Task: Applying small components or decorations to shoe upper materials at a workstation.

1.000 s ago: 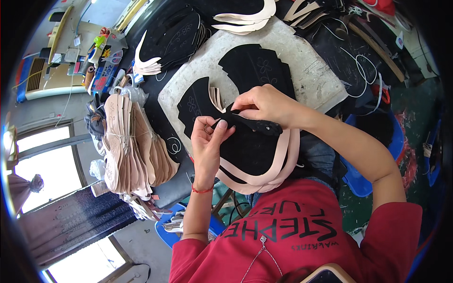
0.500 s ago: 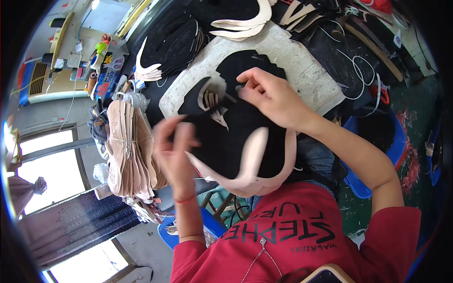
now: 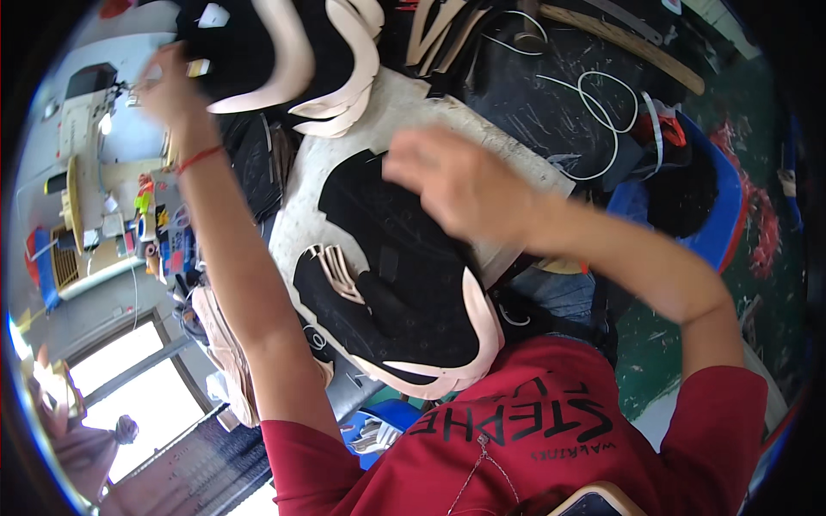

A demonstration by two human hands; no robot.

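Observation:
My left hand (image 3: 169, 96) is stretched to the far left, blurred, its fingers closed at the edge of a black shoe-upper piece with a curved pale band (image 3: 288, 56). That piece hangs over other pale-banded pieces (image 3: 354, 64). Bent and smeared by motion, the fingers of my right hand (image 3: 460, 176) are above the white board; whether they grip anything is unclear. Below them lie black shoe-upper pieces (image 3: 400, 245), with a pale curved band (image 3: 477, 322) along the near edge. Several narrow pale strips (image 3: 338, 271) show at their left side.
A pale, scuffed work board (image 3: 400, 112) lies under the pieces. To the right are a hammer (image 3: 529, 39), a white cord (image 3: 594, 107) and a blue bin (image 3: 723, 202). Pale cut pieces (image 3: 222, 344) are stacked at left, partly behind my left arm.
My left hand has swung from the board to the far left with a pale-banded black piece. My right hand stays over the board. The view has shifted, and the work now appears lower.

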